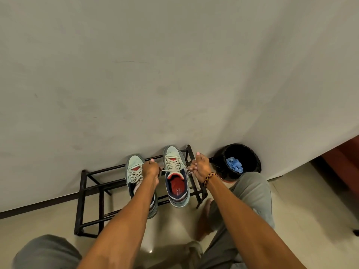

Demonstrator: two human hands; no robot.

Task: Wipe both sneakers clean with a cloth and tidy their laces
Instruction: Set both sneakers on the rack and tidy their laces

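Two pale grey-green sneakers with red insoles stand on a black metal shoe rack (91,183) against the wall. The right sneaker (175,171) shows its open red lining. The left sneaker (134,171) is partly hidden under my left forearm. My left hand (149,168) pinches one end of the right sneaker's white lace (171,170), and my right hand (200,166) pinches the other end, so the lace is stretched sideways across the shoe's top eyelets. A blue cloth (234,165) lies crumpled in a black bin.
The black bin (250,152) stands on the floor right of the rack, against the wall. My bent knees in grey trousers (252,195) and a bare foot (206,212) sit close to the rack. Beige tiled floor lies below.
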